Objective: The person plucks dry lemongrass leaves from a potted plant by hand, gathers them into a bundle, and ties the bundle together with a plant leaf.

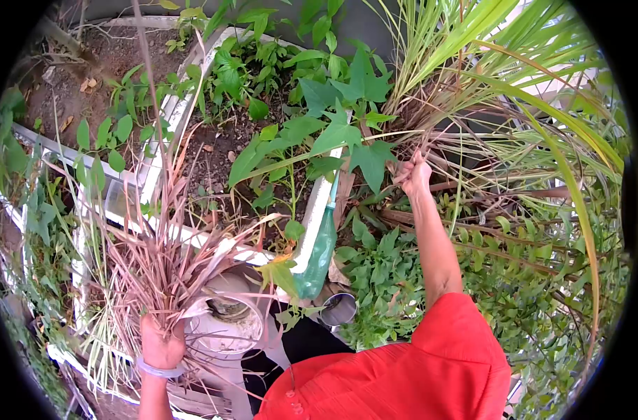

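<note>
A large bundle of dry, brownish-pink grass leaves [158, 269] fans upward from my left hand [163, 341], whose fingers are wrapped round its base. My right hand [415, 172] is closed at the base of a tall grass clump [438, 98], pinching thin dry leaves there. Long green blades of the clump spread to the upper right. Just left of my right hand are the broad lobed leaves of a green plant [371, 161].
White-edged planters [310, 224] hold soil and leafy plants. A green plastic bottle [317, 262] stands against one planter's edge. Near my left hand is a white round container [228, 325], with a small grey pot [338, 309] to its right. Dense foliage [536, 280] covers the right side.
</note>
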Demonstrator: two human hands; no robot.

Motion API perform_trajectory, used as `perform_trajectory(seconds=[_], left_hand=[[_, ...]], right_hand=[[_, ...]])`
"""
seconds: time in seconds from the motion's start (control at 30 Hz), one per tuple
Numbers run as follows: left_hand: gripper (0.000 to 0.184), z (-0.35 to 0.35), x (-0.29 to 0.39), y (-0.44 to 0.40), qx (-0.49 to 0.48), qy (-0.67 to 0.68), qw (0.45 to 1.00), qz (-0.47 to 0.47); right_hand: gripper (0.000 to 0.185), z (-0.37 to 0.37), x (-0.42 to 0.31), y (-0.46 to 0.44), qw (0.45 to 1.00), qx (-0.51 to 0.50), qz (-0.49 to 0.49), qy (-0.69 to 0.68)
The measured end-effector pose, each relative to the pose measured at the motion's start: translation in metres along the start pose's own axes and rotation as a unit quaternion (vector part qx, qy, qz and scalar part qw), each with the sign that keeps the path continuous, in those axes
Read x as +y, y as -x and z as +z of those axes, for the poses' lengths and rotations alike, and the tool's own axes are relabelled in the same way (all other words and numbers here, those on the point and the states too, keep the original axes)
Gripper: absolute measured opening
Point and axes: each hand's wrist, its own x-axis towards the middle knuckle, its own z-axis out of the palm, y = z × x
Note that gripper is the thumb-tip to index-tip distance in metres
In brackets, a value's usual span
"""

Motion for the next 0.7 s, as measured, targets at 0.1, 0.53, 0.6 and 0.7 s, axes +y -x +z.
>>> perform_trajectory(seconds=[0.1,0.53,0.6,0.7], left_hand=[[0.007,-0.003,0.02,0.002,-0.03,-0.018,0.999,0.033],[0.018,-0.082,0.021,0.148,0.058,0.136,0.988,0.048],[0.02,-0.093,0.033,0.17,0.056,0.072,0.994,0.067],[0.019,-0.096,0.033,0.189,0.052,0.121,0.985,0.11]], right_hand=[[0.031,0.009,0.01,0.041,0.998,-0.004,-0.049,0.047],[0.027,-0.04,-0.018,0.244,0.988,-0.087,-0.097,0.08],[0.028,-0.044,0.002,0.287,0.987,-0.066,-0.083,0.12],[0.028,-0.041,0.055,0.359,0.985,-0.159,-0.001,0.066]])
